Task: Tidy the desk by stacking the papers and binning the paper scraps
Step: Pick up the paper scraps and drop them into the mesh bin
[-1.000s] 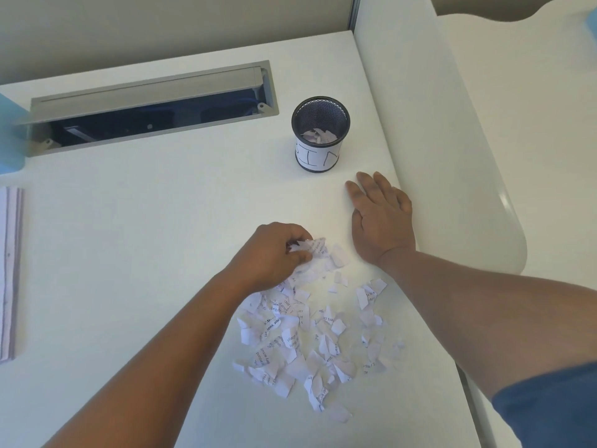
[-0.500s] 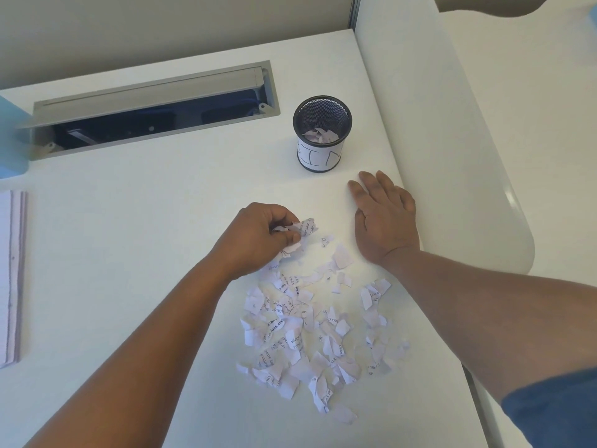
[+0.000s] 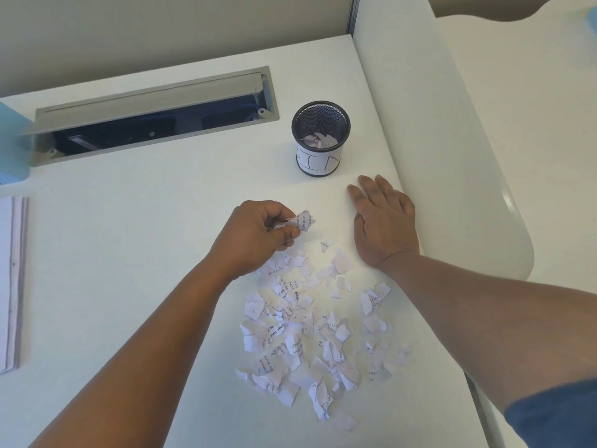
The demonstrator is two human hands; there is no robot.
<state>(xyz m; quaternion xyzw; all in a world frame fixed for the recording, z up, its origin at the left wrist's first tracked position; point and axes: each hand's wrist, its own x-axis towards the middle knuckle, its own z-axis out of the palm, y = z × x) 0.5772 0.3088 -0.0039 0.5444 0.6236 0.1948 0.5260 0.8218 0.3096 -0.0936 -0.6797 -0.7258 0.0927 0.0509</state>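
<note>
A small clutch of torn white paper scraps with printed text (image 3: 302,222) sits pinched in the curled fingers of the left hand (image 3: 258,236), lifted just above the desk at the far edge of the loose pile of torn printed scraps (image 3: 310,328). The black wire-mesh cup with a hand-lettered white paper label (image 3: 320,139) stands beyond and slightly to the right, with a few scraps lying in its bottom. The right hand (image 3: 384,223) lies flat and relaxed on the white desk top (image 3: 161,227), holding nothing, between the pile and the cup.

To do this carry well, the pinch should be kept firm until the hand is squarely over the cup's narrow mouth, then let go low so the light pieces do not flutter out. The idle right hand could steady the cup.

At the desk's left edge lies a stack of white papers (image 3: 13,282); behind is a grey metal cable hatch (image 3: 151,114).
</note>
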